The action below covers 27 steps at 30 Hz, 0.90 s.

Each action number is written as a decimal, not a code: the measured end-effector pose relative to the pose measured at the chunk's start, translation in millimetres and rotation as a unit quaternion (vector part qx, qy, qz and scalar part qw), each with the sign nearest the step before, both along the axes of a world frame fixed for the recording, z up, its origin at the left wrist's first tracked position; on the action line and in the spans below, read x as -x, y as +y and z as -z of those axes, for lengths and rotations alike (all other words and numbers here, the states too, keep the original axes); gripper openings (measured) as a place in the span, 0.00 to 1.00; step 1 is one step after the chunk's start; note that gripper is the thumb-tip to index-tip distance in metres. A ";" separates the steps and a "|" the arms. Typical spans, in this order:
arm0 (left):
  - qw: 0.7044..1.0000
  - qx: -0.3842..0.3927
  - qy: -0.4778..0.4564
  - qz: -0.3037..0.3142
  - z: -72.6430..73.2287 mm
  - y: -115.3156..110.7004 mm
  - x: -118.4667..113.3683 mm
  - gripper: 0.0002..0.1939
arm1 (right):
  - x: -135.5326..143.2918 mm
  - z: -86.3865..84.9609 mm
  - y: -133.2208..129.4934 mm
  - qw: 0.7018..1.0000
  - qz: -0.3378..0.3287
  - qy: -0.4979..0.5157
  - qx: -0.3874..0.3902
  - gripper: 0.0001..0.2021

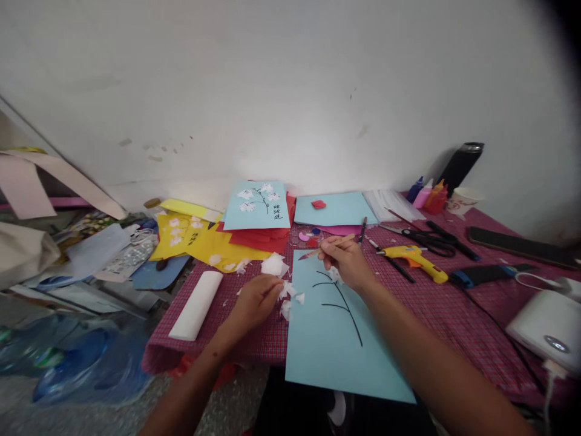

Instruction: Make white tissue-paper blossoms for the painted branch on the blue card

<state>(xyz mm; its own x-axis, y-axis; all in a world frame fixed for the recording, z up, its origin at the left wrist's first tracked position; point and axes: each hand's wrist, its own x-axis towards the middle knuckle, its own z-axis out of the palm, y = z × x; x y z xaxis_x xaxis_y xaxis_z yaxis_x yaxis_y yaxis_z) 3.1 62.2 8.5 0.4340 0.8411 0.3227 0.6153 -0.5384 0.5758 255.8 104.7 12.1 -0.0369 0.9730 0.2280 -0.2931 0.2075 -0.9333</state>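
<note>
My right hand (344, 259) is closed around a wooden paintbrush (313, 254), its purple-tinted tip pointing left above a light blue sheet (318, 351). Black branch lines run down this sheet, and a white paper blossom (334, 275) sits near their upper end, partly behind my hand. To the left, my left hand (258, 298) has its fingers pinched beside torn white paper pieces (285, 309); whether a piece is between the fingertips is hidden. A white wad of tissue (272, 264) lies just beyond. Near the table's left edge is a folded white tissue pack (196, 304).
Behind stands a blue card with white blossoms (254, 206), by yellow sheets (213, 242) and red paper (263, 241). On the right lie a yellow glue gun (415, 259), scissors (426, 241), paint bottles (424, 194), a paper cup (463, 200) and a black flask (463, 166).
</note>
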 end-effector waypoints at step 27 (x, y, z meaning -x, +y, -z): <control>0.989 -0.007 0.093 -0.111 11.8 80.2 -15.8 0.13 | 1.0 -2.3 -1.6 1.000 0.002 -0.020 0.001 0.14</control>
